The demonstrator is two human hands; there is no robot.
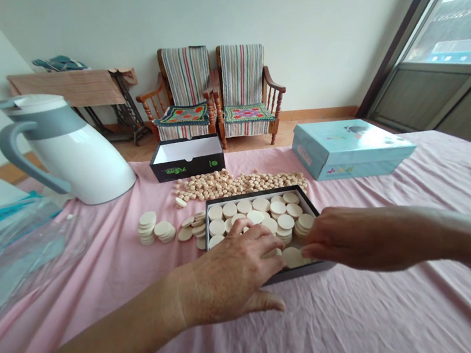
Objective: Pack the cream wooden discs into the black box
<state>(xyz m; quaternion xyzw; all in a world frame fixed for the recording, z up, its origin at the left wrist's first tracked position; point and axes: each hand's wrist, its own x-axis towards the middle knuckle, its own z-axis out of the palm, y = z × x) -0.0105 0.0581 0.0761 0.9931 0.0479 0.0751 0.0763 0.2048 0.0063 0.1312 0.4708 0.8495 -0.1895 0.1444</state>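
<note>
A shallow black tray (309, 204) on the pink tablecloth holds several pale round discs (261, 205). My left hand (232, 276) lies palm down over the tray's near left part, fingers stretched across the discs. My right hand (345, 240) reaches in from the right, fingers curled at the tray's near right corner, fingertips on a disc (293, 257). Small stacks of discs (155, 230) stand on the cloth left of the tray. A heap of small round beads (236, 183) lies just behind the tray.
A white and grey jug (70, 153) stands at the far left, an open black box (186, 157) behind the beads, a light blue box (348, 149) at the right. Clear plastic (8, 243) lies at the left edge. Two chairs (215, 91) stand by the wall.
</note>
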